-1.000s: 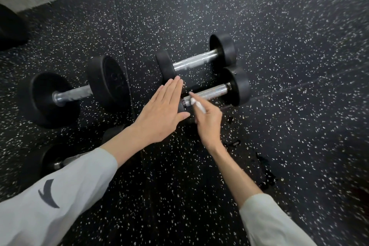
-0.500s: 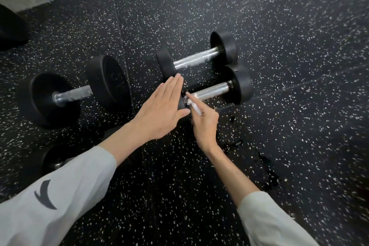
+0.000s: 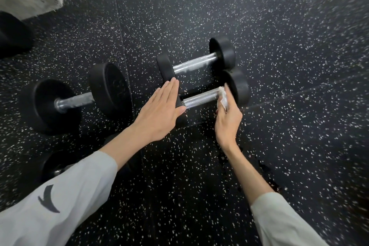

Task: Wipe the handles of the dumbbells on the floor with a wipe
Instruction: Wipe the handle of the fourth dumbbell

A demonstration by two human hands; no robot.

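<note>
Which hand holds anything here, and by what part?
The right hand pinches a white wipe against the dumbbell handle. The left hand lies flat, gripping nothing.

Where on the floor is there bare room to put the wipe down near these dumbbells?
Bare speckled floor lies right of the two small dumbbells, and near the right hand. It is crowded between the large dumbbell and the left hand.
</note>
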